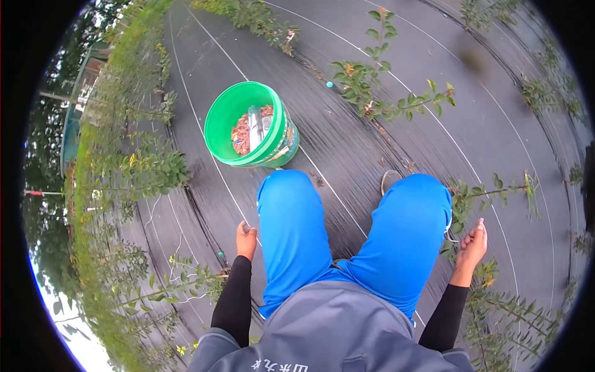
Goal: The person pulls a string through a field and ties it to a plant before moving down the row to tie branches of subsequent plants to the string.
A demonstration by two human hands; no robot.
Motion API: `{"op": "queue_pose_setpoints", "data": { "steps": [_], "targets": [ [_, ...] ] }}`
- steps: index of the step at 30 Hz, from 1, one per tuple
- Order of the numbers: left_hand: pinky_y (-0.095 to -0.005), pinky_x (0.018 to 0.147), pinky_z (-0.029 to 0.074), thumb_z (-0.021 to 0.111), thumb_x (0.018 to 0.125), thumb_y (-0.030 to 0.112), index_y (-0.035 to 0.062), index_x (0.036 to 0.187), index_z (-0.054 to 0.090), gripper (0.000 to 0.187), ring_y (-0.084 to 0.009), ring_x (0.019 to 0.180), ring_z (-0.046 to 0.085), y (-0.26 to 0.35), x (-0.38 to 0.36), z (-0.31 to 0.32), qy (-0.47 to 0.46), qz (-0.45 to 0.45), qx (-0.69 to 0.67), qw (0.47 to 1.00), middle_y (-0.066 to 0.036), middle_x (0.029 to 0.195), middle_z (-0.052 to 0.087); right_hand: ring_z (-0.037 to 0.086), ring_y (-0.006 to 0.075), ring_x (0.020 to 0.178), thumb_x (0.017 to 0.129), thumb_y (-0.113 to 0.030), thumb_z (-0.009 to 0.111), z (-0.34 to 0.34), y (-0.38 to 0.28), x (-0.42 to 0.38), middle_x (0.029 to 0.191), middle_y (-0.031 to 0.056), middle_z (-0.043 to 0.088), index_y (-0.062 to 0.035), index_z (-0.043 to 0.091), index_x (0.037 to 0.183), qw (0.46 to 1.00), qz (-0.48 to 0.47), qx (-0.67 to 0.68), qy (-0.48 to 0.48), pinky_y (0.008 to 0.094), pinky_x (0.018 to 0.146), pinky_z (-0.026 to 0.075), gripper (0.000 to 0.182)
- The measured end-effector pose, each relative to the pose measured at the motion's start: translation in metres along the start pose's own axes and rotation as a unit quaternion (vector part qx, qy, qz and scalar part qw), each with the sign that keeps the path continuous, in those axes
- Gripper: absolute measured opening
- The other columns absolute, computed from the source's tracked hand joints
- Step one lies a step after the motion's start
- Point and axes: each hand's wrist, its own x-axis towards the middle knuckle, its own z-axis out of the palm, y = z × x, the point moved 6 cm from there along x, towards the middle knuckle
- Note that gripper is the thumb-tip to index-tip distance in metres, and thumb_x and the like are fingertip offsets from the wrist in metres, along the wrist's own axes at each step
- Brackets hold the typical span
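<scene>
Now, underfoot, the black ground cloth (347, 142) fills nearly the whole view, crossed by thin white lines, with rows of small leafy shrubs (372, 87) growing up through it on both sides. Next down in size, the person's legs in bright blue trousers (353, 242) run up the middle, one shoe (390, 180) just showing past the right knee, and a grey jacket hem sits at the bottom edge. Ahead of the knees, a little to the left, stands the green bucket (251, 127), upright on the cloth, holding reddish-brown bits and what looks like a clear bottle lying inside, though the blur makes that hard to confirm. It sits well apart from both hands. Left hand (246, 240), black sleeve above it, hangs just beside the left thigh; its fingers are curled in toward the palm, and nothing can be seen in them. Right hand (472, 247) hangs outside the right thigh, right against the leaves of a low shrub (489, 291); its fingers are bunched close together, tips up, and I cannot tell whether they pinch anything.
</scene>
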Motion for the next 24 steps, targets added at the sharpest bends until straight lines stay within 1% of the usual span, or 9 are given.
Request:
{"op": "queue_pose_setpoints", "data": {
  "steps": [5,10,13,14,15,16,18,21,24],
  "targets": [
    [-0.0319,0.081,0.048,0.056,0.083,0.012,-0.0006,0.132,0.036,0.055,-0.0218,0.094,0.060,0.020,-0.019,0.003,0.030,-0.013,-0.013,0.999,-0.016,0.109,0.060,0.035,0.0034,0.052,0.091,-0.018,0.051,0.137,-0.114,-0.056,0.071,-0.0027,0.044,-0.0008,0.052,0.116,0.977,-0.091,0.057,-0.184,0.0182,0.045,0.026,0.030],
    [-0.0321,0.082,0.048,0.057,0.083,0.014,0.0003,0.133,0.035,0.056,-0.0213,0.095,0.060,0.010,-0.035,-0.002,0.040,-0.016,-0.063,0.997,-0.016,0.110,0.059,0.035,0.0013,0.056,0.088,-0.010,0.050,0.315,-0.170,-0.135,0.076,-0.0024,0.050,0.0004,0.057,0.109,0.867,-0.176,-0.046,-0.464,0.0167,0.046,0.024,0.024],
    [-0.0321,0.082,0.048,0.056,0.084,0.014,0.0000,0.133,0.035,0.055,-0.0210,0.095,0.060,0.001,-0.048,-0.019,0.060,-0.024,-0.080,0.995,-0.017,0.111,0.058,0.058,0.0104,0.078,0.084,-0.010,0.053,0.429,-0.152,-0.190,0.093,0.0068,0.064,0.0016,0.059,0.109,0.752,-0.294,-0.149,-0.572,0.0249,0.070,0.046,0.028],
    [-0.0321,0.082,0.048,0.056,0.084,0.014,0.0000,0.133,0.035,0.055,-0.0210,0.095,0.060,0.003,-0.054,-0.025,0.065,-0.024,-0.087,0.994,-0.017,0.111,0.058,0.063,0.0221,0.087,0.081,-0.015,0.057,0.464,-0.140,-0.212,0.094,0.0128,0.066,0.0017,0.060,0.109,0.718,-0.326,-0.207,-0.580,0.0309,0.078,0.048,0.033],
    [-0.0320,0.083,0.048,0.056,0.084,0.013,-0.0001,0.133,0.035,0.055,-0.0211,0.096,0.059,0.005,-0.062,-0.032,0.070,-0.041,-0.123,0.989,-0.017,0.112,0.058,0.060,0.0341,0.099,0.079,-0.021,0.058,0.498,-0.123,-0.233,0.104,0.0222,0.062,0.0022,0.054,0.119,0.672,-0.371,-0.300,-0.566,0.0368,0.086,0.046,0.047],
    [-0.0320,0.083,0.048,0.056,0.084,0.013,-0.0003,0.133,0.035,0.055,-0.0212,0.096,0.059,0.002,-0.068,-0.036,0.075,-0.058,-0.156,0.983,-0.017,0.112,0.058,0.053,0.0388,0.110,0.079,-0.026,0.058,0.531,-0.096,-0.250,0.114,0.0282,0.055,0.0045,0.046,0.127,0.643,-0.380,-0.359,-0.560,0.0392,0.095,0.041,0.058],
    [-0.0317,0.085,0.047,0.056,0.084,0.013,-0.0002,0.133,0.035,0.055,-0.0215,0.098,0.059,-0.020,-0.072,-0.043,0.089,-0.037,-0.134,0.986,-0.017,0.113,0.057,0.046,0.0387,0.119,0.081,-0.028,0.057,0.569,-0.051,-0.280,0.121,0.0323,0.049,0.0072,0.038,0.131,0.659,-0.322,-0.293,-0.613,0.0391,0.101,0.036,0.064],
    [-0.0315,0.086,0.046,0.056,0.084,0.012,-0.0003,0.133,0.036,0.054,-0.0217,0.100,0.058,-0.029,-0.081,-0.061,0.114,-0.045,-0.141,0.982,-0.017,0.113,0.057,0.045,0.0388,0.120,0.083,-0.026,0.055,0.575,-0.025,-0.295,0.122,0.0314,0.048,0.0066,0.041,0.130,0.704,-0.297,-0.312,-0.565,0.0393,0.103,0.035,0.059],
    [-0.0314,0.087,0.046,0.056,0.085,0.011,-0.0001,0.133,0.036,0.053,-0.0214,0.102,0.057,-0.044,-0.092,-0.072,0.121,-0.048,-0.153,0.980,-0.018,0.115,0.057,0.044,0.0386,0.121,0.085,-0.024,0.054,0.565,-0.024,-0.277,0.125,0.0308,0.046,0.0038,0.044,0.129,0.679,-0.299,-0.353,-0.570,0.0395,0.102,0.035,0.054]
  ]
}}
